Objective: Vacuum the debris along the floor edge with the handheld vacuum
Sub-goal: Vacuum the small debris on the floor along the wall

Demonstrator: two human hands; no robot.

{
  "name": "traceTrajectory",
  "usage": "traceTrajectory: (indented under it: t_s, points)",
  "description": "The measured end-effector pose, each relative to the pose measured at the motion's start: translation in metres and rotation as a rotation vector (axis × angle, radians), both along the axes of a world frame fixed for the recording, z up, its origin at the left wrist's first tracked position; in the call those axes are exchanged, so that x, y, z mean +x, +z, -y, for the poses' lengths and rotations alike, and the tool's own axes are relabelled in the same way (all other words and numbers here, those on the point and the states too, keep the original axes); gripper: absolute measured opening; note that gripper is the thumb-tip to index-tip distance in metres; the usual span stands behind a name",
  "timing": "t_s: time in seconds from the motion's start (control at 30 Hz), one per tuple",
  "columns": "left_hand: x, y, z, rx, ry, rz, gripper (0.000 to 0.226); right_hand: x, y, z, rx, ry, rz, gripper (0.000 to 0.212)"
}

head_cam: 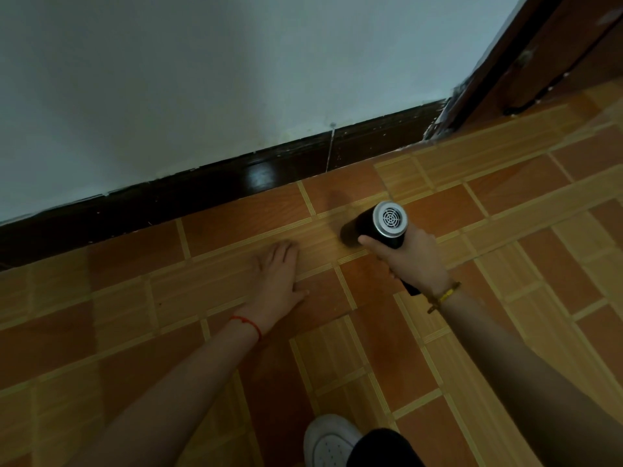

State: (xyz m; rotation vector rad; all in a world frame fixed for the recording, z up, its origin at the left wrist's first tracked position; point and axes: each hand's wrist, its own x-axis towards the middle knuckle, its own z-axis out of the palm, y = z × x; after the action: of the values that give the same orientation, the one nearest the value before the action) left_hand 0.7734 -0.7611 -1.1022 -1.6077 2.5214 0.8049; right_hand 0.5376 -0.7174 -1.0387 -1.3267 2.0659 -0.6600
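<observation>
My right hand [409, 256] grips a black handheld vacuum [374, 227] with a silver vented rear cap facing up. Its nose points down and left at the tiled floor, a short way in front of the dark baseboard [209, 193]. My left hand [279, 278] lies flat on the floor tiles with fingers spread, palm down, just left of the vacuum. Small pale specks of debris dot the baseboard's top edge [381, 128] and the corner by the door frame [435, 126]. The vacuum's nozzle tip is hidden behind its own body.
A white wall [236, 62] rises above the baseboard. A brown wooden door frame [526, 62] stands at the upper right corner. My white shoe [332, 439] and dark trouser leg are at the bottom edge. Orange and tan tiles [135, 315] cover the floor.
</observation>
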Motion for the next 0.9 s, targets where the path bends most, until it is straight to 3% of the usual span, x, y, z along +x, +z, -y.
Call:
traceTrajectory:
  t_s: [0.2,0.5,0.7,0.9]
  points:
    - [-0.007,0.002,-0.015,-0.059,-0.008,-0.123,0.089,-0.005,0.003,-0.025,-0.02,-0.009,-0.016,0.061]
    - [-0.033,0.008,-0.029,-0.095,-0.081,-0.112,0.09,-0.011,-0.002,-0.059,-0.028,-0.086,0.03,0.069]
    - [-0.024,0.006,-0.027,-0.053,-0.049,-0.153,0.089,-0.007,-0.004,-0.022,-0.007,-0.146,0.121,0.07]
    - [-0.008,0.001,-0.02,-0.033,0.005,-0.165,0.086,0.008,-0.001,0.015,-0.034,-0.093,0.098,0.054]
